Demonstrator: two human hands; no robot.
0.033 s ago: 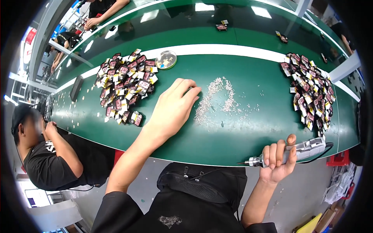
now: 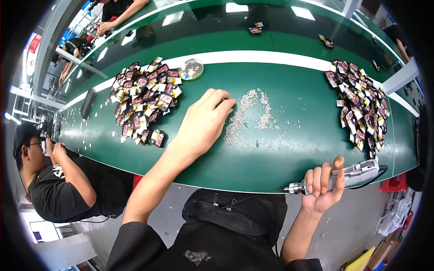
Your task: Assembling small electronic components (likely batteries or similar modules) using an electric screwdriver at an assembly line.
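Note:
My left hand (image 2: 205, 119) reaches over the green worktop, at the left edge of a scatter of tiny silvery screws (image 2: 236, 124). Its fingers are curled in, and whatever may be between the fingertips is hidden. Low at the right, my right hand (image 2: 323, 185) is wrapped round a grey electric screwdriver (image 2: 361, 173). The tool lies roughly level by the worktop's near edge, its bit pointing left and a black cord at its rear. Left of my left hand is a heap of small black modules with pink faces and white-yellow tabs (image 2: 143, 97).
A similar module heap (image 2: 359, 104) stands at the right. Behind the left heap sits a round shallow dish (image 2: 191, 69) with small pieces in it. Beyond a white rail, more modules (image 2: 255, 30) lie on a dark green surface. A co-worker (image 2: 58, 176) sits at the left.
Hardly anything differs. The view has shifted very slightly; both my hands keep their places, and the screwdriver stays in my right hand.

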